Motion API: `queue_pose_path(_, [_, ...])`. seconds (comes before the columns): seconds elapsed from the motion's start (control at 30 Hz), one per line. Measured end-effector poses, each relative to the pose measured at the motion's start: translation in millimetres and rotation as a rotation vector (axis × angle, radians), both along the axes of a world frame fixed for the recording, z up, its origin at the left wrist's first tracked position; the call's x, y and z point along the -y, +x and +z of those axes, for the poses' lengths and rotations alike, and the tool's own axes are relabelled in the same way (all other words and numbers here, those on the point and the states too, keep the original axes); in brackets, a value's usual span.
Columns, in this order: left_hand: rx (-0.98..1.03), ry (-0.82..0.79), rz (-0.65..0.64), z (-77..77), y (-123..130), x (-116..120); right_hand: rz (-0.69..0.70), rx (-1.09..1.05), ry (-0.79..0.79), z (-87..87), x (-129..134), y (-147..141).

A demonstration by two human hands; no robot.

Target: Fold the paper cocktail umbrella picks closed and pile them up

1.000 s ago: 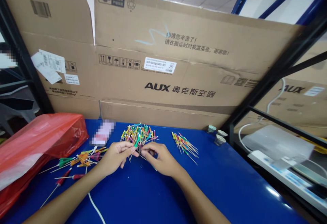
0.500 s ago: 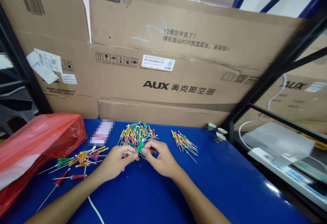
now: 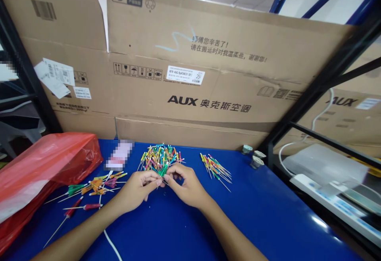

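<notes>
A green paper cocktail umbrella (image 3: 163, 170) is pinched between my two hands, its canopy mostly folded and its top pointing away from me. My left hand (image 3: 143, 189) has thumb and fingers closed at its lower left. On the right side of it, my right hand (image 3: 182, 183) grips with thumb and forefinger. Just beyond my fingertips lies a dense pile of folded cocktail umbrellas (image 3: 159, 154) in many colours. Fingers cover most of the green umbrella's stick.
Looser cocktail umbrellas (image 3: 97, 184) lie left, beside a red plastic bag (image 3: 74, 150). A smaller bunch of folded umbrellas (image 3: 214, 167) lies right on the blue table (image 3: 190, 229). Small pale cups (image 3: 257, 161) stand near the frame. A cardboard sheet (image 3: 149, 110) walls the back; a power strip (image 3: 336, 205) sits right.
The green umbrella's canopy looks narrower and more folded than before. My hands have hardly moved; the whole view has shifted slightly.
</notes>
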State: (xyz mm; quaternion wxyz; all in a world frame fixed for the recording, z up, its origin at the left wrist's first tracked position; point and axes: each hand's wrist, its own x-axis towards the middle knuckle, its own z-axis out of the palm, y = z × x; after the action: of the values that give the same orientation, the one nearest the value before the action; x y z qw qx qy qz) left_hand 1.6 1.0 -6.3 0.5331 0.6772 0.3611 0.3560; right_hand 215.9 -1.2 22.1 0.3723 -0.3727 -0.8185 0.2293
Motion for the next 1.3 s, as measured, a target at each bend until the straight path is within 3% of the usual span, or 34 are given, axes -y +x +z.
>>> queue_pose_path(0.47, [0.033,-0.062,0.060,-8.8,-1.0,-7.6,-0.051,-0.020,0.057,-1.4,-3.5,5.1])
queue_pose_path(0.63, [0.120,-0.066,0.096,-9.3,-2.7,-10.3,0.020,-0.047,0.058,-0.8,2.8,-8.7])
queue_pose_path(0.77, [0.158,-0.050,0.093,-7.5,-1.7,-7.9,0.079,-0.134,-0.067,-4.6,5.7,-20.3])
queue_pose_path(1.03, [0.102,0.009,0.014,-1.2,4.5,3.5,0.198,-0.528,-0.350,-22.2,-3.2,-21.7])
queue_pose_path(1.3, [0.015,0.027,0.000,-1.7,5.7,4.5,0.107,-0.568,-0.334,-26.3,-4.6,-18.6])
